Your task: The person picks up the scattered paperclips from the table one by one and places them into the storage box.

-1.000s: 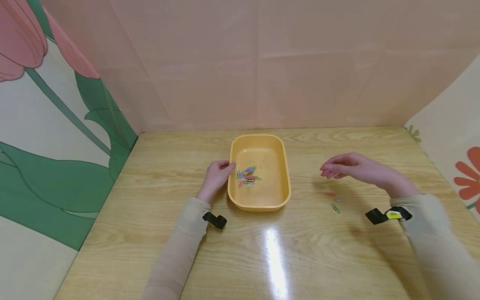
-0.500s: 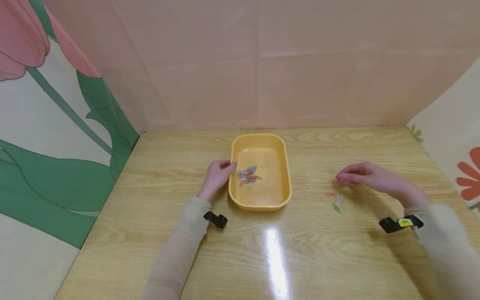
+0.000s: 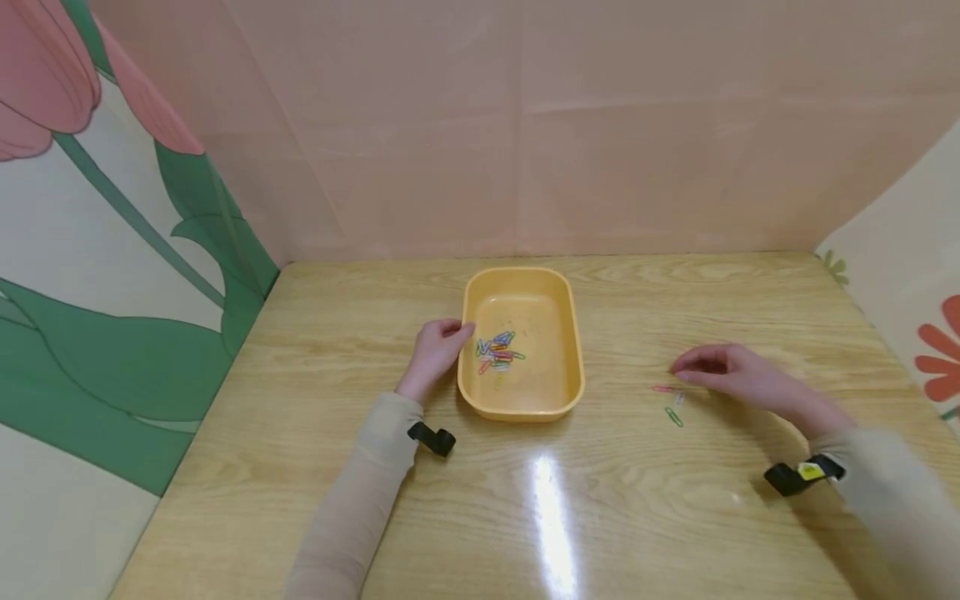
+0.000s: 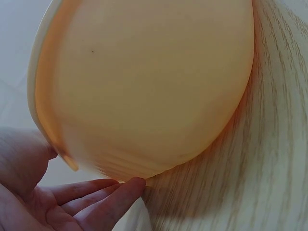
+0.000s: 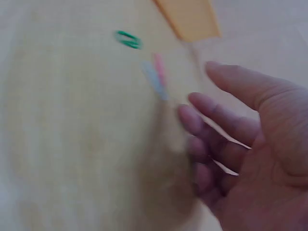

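A yellow plastic tray (image 3: 525, 400) stands mid-table with several coloured paper clips (image 3: 498, 352) lying in its left half. My left hand (image 3: 435, 354) holds the tray's left side, thumb at the rim and fingers against the outer wall (image 4: 139, 115). To the right of the tray, my right hand (image 3: 735, 375) hovers just above the table with loosely bent fingers and nothing between thumb and fingertips. Close by its fingertips lie a pink paper clip (image 3: 663, 388), a whitish paper clip (image 3: 679, 399) and a green paper clip (image 3: 674, 417), somewhat blurred in the right wrist view.
The wood-grain table (image 3: 480, 508) carries everything. A pink cloth backdrop (image 3: 517, 133) rises behind it, with flower-patterned panels at the left (image 3: 112, 333) and right (image 3: 900, 275). Each sleeve has a black wrist camera, the left one (image 3: 432, 438) beside the tray.
My right hand has moved down and a little to the right, toward the three loose paper clips, with its thumb and fingers parting. My left hand and the tray have stayed put.
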A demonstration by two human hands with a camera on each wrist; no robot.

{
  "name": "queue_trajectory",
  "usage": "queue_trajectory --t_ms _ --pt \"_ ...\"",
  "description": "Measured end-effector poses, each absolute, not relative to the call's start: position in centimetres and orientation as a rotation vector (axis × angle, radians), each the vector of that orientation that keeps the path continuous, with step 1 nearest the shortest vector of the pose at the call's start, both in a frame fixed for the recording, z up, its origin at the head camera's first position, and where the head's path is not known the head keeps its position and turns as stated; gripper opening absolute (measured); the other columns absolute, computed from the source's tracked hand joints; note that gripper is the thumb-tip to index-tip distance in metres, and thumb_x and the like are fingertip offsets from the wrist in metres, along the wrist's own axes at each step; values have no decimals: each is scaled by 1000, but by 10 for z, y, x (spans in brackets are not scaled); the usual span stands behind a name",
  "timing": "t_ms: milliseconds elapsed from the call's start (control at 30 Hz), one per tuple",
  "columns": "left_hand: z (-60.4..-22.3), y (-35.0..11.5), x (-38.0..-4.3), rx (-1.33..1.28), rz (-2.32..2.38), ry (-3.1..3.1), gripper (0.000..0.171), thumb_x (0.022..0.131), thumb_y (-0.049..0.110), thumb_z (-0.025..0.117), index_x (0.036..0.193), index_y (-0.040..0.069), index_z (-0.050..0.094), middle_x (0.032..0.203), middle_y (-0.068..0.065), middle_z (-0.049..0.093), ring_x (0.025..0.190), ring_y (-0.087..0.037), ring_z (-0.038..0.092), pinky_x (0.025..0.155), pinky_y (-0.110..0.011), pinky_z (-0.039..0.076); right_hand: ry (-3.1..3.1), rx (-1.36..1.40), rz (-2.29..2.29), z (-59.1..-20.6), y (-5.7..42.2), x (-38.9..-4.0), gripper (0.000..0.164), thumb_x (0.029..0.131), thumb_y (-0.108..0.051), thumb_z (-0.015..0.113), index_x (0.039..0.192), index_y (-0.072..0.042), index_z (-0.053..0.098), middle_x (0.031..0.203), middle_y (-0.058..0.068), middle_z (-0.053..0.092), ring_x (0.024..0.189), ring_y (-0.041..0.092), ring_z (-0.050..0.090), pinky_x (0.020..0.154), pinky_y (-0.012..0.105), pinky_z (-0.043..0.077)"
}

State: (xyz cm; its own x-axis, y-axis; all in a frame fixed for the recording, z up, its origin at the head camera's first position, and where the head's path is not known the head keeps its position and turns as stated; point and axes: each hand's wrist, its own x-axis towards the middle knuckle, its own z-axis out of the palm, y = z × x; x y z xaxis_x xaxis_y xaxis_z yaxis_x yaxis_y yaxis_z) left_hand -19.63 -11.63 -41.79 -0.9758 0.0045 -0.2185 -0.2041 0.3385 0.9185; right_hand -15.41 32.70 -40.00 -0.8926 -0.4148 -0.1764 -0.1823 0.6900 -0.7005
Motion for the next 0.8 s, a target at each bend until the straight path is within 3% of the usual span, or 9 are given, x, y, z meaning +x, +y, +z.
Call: queue_trajectory --t_ms 133,333,500,800 --pt "-417 -116 -195 -184 1710 2412 40 94 29 60 117 -3 63 107 -15 66 96 -23 64 84 -32 53 2573 -519 -1128 -407 322 -149 19 92 -18 65 107 -7 68 106 9 65 85 9 56 64 24 48" --pt "-417 -115 -195 -207 1722 2409 38 94 27 60 117 -4 63 106 -16 66 96 -24 64 84 -32 53 2638 -693 -1186 -418 315 -146 15 87 -8 70 102 -8 69 99 7 67 93 11 56 80 17 41" --pt "-417 -115 -196 -210 1721 2405 38 94 27 60 117 -4 63 105 -15 66 95 -23 64 83 -32 53 2712 -816 -1215 -427 312 -146 21 79 -1 76 95 -12 70 92 0 68 90 15 57 84 16 36" --pt "-417 -115 -195 -194 1736 2397 39 94 26 60 118 -5 62 106 -17 66 95 -25 64 83 -32 53 2853 -963 -1203 -432 305 -143 28 71 5 80 89 -14 69 87 -3 67 85 15 57 79 23 38"
